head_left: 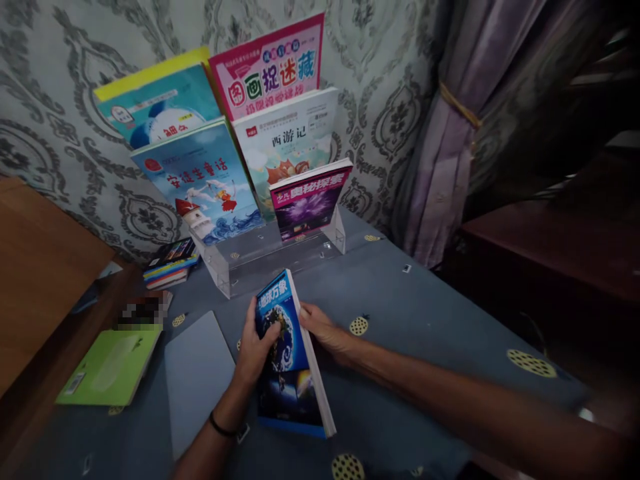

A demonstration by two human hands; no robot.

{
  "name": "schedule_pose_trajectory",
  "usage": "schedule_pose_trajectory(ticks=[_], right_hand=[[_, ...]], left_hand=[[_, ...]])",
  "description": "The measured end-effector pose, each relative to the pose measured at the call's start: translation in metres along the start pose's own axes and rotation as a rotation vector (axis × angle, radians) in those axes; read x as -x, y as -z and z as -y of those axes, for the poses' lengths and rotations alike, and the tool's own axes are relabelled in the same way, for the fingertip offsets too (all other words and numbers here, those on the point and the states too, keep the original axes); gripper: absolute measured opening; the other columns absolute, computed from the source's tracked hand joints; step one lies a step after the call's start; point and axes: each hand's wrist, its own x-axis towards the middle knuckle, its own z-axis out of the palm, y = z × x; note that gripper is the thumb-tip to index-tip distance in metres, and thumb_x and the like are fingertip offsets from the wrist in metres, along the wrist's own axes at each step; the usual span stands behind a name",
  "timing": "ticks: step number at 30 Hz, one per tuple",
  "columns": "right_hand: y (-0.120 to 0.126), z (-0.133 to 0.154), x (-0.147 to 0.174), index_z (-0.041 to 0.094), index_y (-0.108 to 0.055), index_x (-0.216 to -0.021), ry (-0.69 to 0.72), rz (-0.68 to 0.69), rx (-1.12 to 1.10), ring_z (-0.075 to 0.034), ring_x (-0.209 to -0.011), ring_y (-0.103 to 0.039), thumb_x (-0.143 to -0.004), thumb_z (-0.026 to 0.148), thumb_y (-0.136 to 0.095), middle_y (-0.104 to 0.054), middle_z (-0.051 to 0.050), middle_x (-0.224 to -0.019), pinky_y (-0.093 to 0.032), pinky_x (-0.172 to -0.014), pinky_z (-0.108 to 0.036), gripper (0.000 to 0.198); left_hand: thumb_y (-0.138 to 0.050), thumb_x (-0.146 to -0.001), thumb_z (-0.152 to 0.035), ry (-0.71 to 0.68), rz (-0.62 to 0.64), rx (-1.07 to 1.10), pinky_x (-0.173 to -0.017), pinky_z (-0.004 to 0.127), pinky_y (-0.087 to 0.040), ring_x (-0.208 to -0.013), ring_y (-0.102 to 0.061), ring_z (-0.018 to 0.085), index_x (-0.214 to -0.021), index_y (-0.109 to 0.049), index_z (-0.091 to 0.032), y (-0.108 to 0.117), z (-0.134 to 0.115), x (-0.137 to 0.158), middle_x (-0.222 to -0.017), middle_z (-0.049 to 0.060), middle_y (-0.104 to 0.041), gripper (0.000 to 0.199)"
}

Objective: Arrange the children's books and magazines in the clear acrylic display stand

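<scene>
A thick book with a blue and black cover and a picture of the Earth (295, 393) is held tilted above the table. My left hand (257, 343) grips its left edge, with the thumb across the front cover. On the other side, my right hand (320, 328) closes on the page edge near the top; its fingers behind the book are hidden. Just beyond stands a clear stepped display rack (270, 267). It bears several upright books, among them a purple-black book (313, 203) at the front right and a blue storybook (200, 180) at the front left.
A grey flat book or folder (195, 373) and a green book (110, 367) lie to the left. Behind them is a small stack of books (173, 260) by a wooden panel (45, 267). A patterned wall and a tied purple curtain (445, 147) border the table (425, 307).
</scene>
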Motion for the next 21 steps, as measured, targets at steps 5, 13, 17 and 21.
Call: schedule_pose_trajectory(ticks=[5, 13, 17, 21], right_hand=[[0.004, 0.005, 0.0, 0.018, -0.069, -0.118, 0.032, 0.028, 0.086, -0.019, -0.078, -0.072, -0.07, 0.07, -0.074, -0.076, -0.008, -0.1, -0.058, -0.074, -0.032, 0.071], [0.01, 0.011, -0.004, 0.014, -0.074, -0.104, -0.033, 0.035, 0.008, -0.015, -0.072, -0.069, -0.063, 0.051, -0.087, -0.076, -0.006, -0.086, -0.054, -0.073, -0.028, 0.057], [0.012, 0.008, -0.005, 0.011, -0.075, -0.099, -0.032, 0.12, -0.065, -0.014, -0.072, -0.069, -0.064, 0.048, -0.089, -0.075, -0.006, -0.083, -0.053, -0.076, -0.028, 0.053], [0.018, 0.012, -0.01, 0.011, -0.075, -0.097, 0.014, 0.104, -0.076, -0.013, -0.068, -0.068, -0.065, 0.046, -0.088, -0.075, -0.005, -0.081, -0.052, -0.073, -0.026, 0.049]], left_hand=[[-0.08, -0.069, -0.052, 0.002, -0.071, -0.011, -0.12, 0.043, -0.031, -0.143, -0.041, 0.033, -0.15, -0.037, -0.021, 0.001, 0.005, -0.002, -0.156, 0.013, -0.043, 0.097], [-0.075, -0.071, -0.057, 0.017, -0.103, 0.09, -0.117, 0.044, -0.036, -0.142, -0.042, 0.034, -0.15, -0.036, -0.019, 0.001, -0.004, 0.0, -0.153, 0.015, -0.046, 0.096], [-0.069, -0.076, -0.062, 0.08, -0.084, 0.141, -0.117, 0.043, -0.037, -0.143, -0.042, 0.032, -0.147, -0.042, -0.028, 0.004, -0.004, 0.001, -0.154, 0.007, -0.048, 0.083], [-0.061, -0.084, -0.065, 0.145, -0.177, 0.178, -0.118, 0.045, -0.035, -0.143, -0.043, 0.029, -0.141, -0.052, -0.033, 0.01, 0.001, -0.005, -0.151, 0.002, -0.052, 0.066]])
